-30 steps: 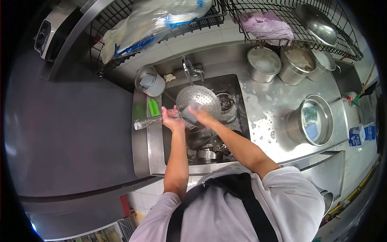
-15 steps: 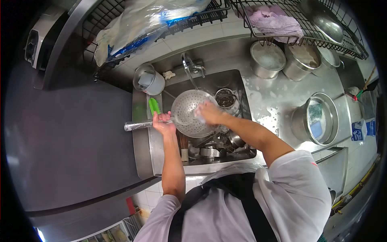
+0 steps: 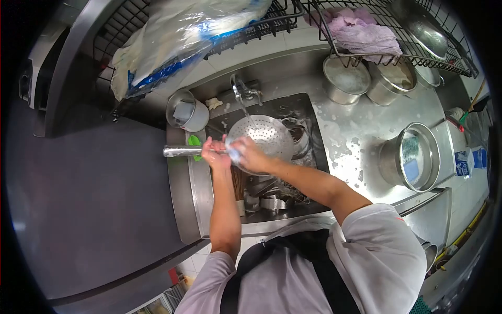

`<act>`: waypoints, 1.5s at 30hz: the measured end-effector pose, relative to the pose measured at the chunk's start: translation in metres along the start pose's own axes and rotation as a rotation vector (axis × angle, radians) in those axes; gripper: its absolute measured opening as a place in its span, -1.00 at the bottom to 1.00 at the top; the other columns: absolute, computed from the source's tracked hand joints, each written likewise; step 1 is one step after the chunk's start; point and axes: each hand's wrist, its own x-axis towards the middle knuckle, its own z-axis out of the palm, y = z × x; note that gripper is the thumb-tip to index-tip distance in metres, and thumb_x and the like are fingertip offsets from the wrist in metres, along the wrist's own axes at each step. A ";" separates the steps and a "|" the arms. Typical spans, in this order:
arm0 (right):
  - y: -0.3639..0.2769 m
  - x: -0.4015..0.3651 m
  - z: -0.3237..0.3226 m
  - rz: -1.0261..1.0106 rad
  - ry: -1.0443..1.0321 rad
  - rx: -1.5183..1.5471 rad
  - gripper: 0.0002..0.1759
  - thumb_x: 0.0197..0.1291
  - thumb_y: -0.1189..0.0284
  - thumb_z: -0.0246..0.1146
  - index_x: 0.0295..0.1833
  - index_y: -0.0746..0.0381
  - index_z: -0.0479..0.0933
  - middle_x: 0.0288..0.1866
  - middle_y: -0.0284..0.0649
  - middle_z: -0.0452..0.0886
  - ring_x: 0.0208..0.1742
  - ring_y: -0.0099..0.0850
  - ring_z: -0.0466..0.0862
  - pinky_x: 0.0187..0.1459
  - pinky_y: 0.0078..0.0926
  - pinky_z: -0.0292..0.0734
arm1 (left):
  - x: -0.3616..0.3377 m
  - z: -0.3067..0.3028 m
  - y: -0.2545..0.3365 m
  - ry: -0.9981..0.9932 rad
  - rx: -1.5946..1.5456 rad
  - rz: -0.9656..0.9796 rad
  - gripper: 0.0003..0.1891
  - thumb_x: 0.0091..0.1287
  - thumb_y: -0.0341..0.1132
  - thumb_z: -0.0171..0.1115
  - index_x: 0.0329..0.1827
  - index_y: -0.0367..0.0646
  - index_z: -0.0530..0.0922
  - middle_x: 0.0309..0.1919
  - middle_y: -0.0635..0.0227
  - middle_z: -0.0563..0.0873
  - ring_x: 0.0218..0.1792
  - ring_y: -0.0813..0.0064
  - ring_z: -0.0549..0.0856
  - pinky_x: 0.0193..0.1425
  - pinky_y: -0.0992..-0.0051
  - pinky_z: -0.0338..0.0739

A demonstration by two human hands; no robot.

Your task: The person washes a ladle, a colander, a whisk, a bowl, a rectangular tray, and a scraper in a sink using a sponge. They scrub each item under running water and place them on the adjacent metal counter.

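Note:
A round perforated metal strainer (image 3: 269, 137) is held over the sink (image 3: 308, 104), with water from the faucet (image 3: 238, 91) running onto it. My left hand (image 3: 217, 155) is closed on the strainer's metal handle (image 3: 180, 151), close to the bowl. Against the bowl's left edge, beside my left hand, my right hand (image 3: 248, 155) presses a pale bluish cloth or sponge (image 3: 234, 154). Under the strainer lie metal utensils (image 3: 274, 202) and a wooden-handled brush (image 3: 239, 193). A metal container (image 3: 298, 136) is partly hidden behind the bowl's right side.
A green scoop (image 3: 195, 141) and a metal pot (image 3: 188, 114) stand left of the sink. On the right counter are lidded pots (image 3: 346, 78) and a large pot (image 3: 389, 159) with sponges. Above hangs a wire rack (image 3: 314, 13) holding plastic bags (image 3: 183, 42) and a pink cloth (image 3: 366, 36).
My right hand has moved left across the strainer to its handle side. The strainer has shifted slightly right and appears tilted differently, with water now striking its upper part.

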 end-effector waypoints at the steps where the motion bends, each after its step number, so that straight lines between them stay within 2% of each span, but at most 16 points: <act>1: -0.009 0.001 -0.005 -0.089 -0.019 0.105 -0.58 0.07 0.47 0.30 0.11 0.06 0.57 0.17 -0.13 0.48 0.22 -0.08 0.41 0.23 -0.12 0.39 | 0.005 -0.003 0.008 -0.004 -0.032 -0.043 -0.61 0.23 -0.26 0.24 -0.65 0.04 0.21 -0.77 0.46 0.20 -0.71 0.50 0.21 0.24 0.04 0.49; 5: 0.011 0.029 -0.044 -0.277 -0.162 -0.499 -0.59 0.08 0.47 0.29 0.10 -0.03 0.60 0.18 -0.25 0.49 0.21 -0.14 0.42 0.18 -0.11 0.38 | 0.002 0.017 0.032 -0.110 0.202 -0.163 -0.63 0.22 -0.29 0.23 -0.66 0.01 0.22 -0.77 0.46 0.18 -0.71 0.51 0.18 0.24 0.06 0.53; 9: 0.028 0.013 -0.056 0.121 -0.228 -0.560 -0.57 0.02 0.50 0.31 0.08 0.00 0.63 0.13 -0.23 0.50 0.19 -0.14 0.42 0.18 -0.11 0.38 | 0.017 0.022 0.045 -0.019 0.169 0.071 -0.64 0.23 -0.29 0.22 -0.65 0.02 0.23 -0.75 0.47 0.19 -0.69 0.52 0.19 0.21 0.10 0.53; 12: -0.003 0.001 -0.029 0.359 -0.320 -0.290 -0.53 -0.01 0.49 0.36 0.11 0.03 0.63 0.16 -0.23 0.50 0.25 -0.11 0.42 0.25 -0.10 0.36 | 0.017 0.024 0.027 0.043 0.141 0.166 -0.65 0.22 -0.30 0.20 -0.65 0.03 0.23 -0.74 0.48 0.19 -0.68 0.52 0.18 0.14 0.16 0.54; 15: 0.002 -0.005 -0.003 0.072 -0.084 0.003 -0.52 -0.02 0.48 0.37 0.12 0.05 0.62 0.14 -0.24 0.52 0.23 -0.12 0.45 0.26 -0.11 0.36 | 0.009 0.023 0.011 0.036 0.147 0.106 -0.67 0.19 -0.30 0.19 -0.65 0.02 0.23 -0.74 0.50 0.18 -0.68 0.53 0.17 0.06 0.20 0.53; 19: 0.051 -0.027 -0.042 0.028 -0.586 -0.536 -0.47 -0.13 0.41 0.45 0.09 0.03 0.61 0.09 -0.17 0.54 0.10 -0.09 0.51 0.25 -0.15 0.38 | 0.000 0.005 0.019 -0.053 0.193 0.108 -0.69 0.12 -0.30 0.22 -0.63 0.01 0.23 -0.74 0.49 0.20 -0.68 0.52 0.21 0.00 0.24 0.53; 23: 0.053 -0.007 -0.005 0.160 -0.134 -0.369 -0.50 -0.09 0.44 0.42 0.08 0.03 0.60 0.10 -0.15 0.53 0.06 -0.10 0.51 0.22 -0.16 0.39 | 0.000 0.016 0.005 -0.118 0.204 0.084 -0.70 0.11 -0.32 0.20 -0.64 0.01 0.23 -0.74 0.49 0.22 -0.68 0.52 0.23 0.00 0.24 0.53; 26: 0.033 -0.021 -0.012 0.084 -0.433 -0.091 -0.48 -0.05 0.49 0.36 0.13 0.05 0.57 0.15 -0.11 0.50 0.11 -0.06 0.52 0.21 -0.09 0.42 | 0.009 0.016 0.013 -0.109 0.218 0.130 -0.70 0.11 -0.33 0.19 -0.64 0.01 0.23 -0.75 0.48 0.22 -0.69 0.51 0.25 0.03 0.23 0.54; 27: 0.021 -0.017 -0.032 0.222 -0.535 -0.265 -0.50 -0.01 0.50 0.33 0.14 0.08 0.56 0.15 -0.08 0.51 0.14 -0.05 0.53 0.17 -0.04 0.47 | 0.005 0.016 0.014 -0.103 0.224 0.139 -0.74 0.11 -0.35 0.18 -0.61 0.01 0.25 -0.76 0.47 0.21 -0.70 0.50 0.27 0.03 0.24 0.55; 30: 0.021 -0.001 -0.021 0.463 -0.210 -0.183 -0.55 0.05 0.48 0.29 0.14 0.11 0.55 0.12 -0.04 0.52 0.14 -0.02 0.54 0.14 -0.04 0.50 | 0.001 0.016 0.000 -0.132 0.190 0.102 -0.78 0.09 -0.37 0.16 -0.58 -0.01 0.27 -0.76 0.47 0.22 -0.70 0.50 0.28 0.01 0.24 0.56; 31: 0.038 0.000 0.012 0.417 -0.051 0.082 -0.56 0.06 0.46 0.28 0.13 0.13 0.55 0.12 -0.01 0.53 0.10 0.03 0.54 0.16 -0.03 0.48 | -0.001 0.023 -0.005 -0.093 0.179 0.122 -0.81 0.07 -0.37 0.17 -0.55 -0.03 0.29 -0.76 0.47 0.23 -0.71 0.51 0.27 -0.03 0.24 0.57; 34: -0.002 -0.010 0.017 0.292 -0.074 0.408 -0.58 0.09 0.44 0.24 0.13 0.15 0.55 0.12 0.06 0.51 0.09 0.09 0.52 0.19 -0.04 0.44 | 0.001 0.037 -0.003 0.103 0.259 0.256 -0.82 0.05 -0.38 0.17 -0.54 -0.05 0.30 -0.75 0.47 0.24 -0.71 0.52 0.26 -0.09 0.24 0.56; 38: 0.002 -0.052 -0.053 0.243 -0.412 -0.283 -0.55 0.07 0.46 0.27 0.15 0.10 0.57 0.11 -0.03 0.51 0.20 -0.02 0.44 0.17 -0.07 0.41 | 0.002 0.030 0.019 0.007 0.257 0.268 -0.81 0.08 -0.43 0.15 -0.57 -0.04 0.30 -0.74 0.48 0.25 -0.69 0.54 0.27 -0.13 0.30 0.53; 40: 0.037 -0.038 -0.060 0.343 -0.392 -0.564 -0.48 0.01 0.50 0.29 0.18 0.08 0.56 0.14 -0.10 0.49 0.22 0.01 0.38 0.18 -0.07 0.41 | -0.012 0.036 0.015 -0.076 0.318 0.173 -0.76 0.15 -0.40 0.17 -0.59 -0.02 0.29 -0.74 0.48 0.25 -0.68 0.53 0.29 -0.10 0.30 0.53; 43: 0.047 -0.010 -0.055 0.373 -0.109 -0.396 -0.43 -0.03 0.53 0.32 0.21 0.10 0.56 0.19 -0.09 0.48 0.30 0.02 0.37 0.17 -0.03 0.42 | -0.033 0.046 -0.006 -0.217 0.296 0.043 -0.78 0.19 -0.37 0.26 -0.54 -0.05 0.39 -0.70 0.49 0.33 -0.64 0.53 0.36 -0.17 0.39 0.49; 45: 0.062 -0.004 -0.002 0.225 0.001 -0.050 -0.42 -0.03 0.55 0.27 0.23 0.14 0.54 0.18 -0.04 0.52 0.27 -0.02 0.45 0.22 -0.10 0.42 | -0.041 0.059 -0.016 -0.278 0.457 0.086 -0.77 0.23 -0.36 0.29 -0.52 -0.06 0.40 -0.67 0.49 0.36 -0.61 0.55 0.37 0.00 0.37 0.51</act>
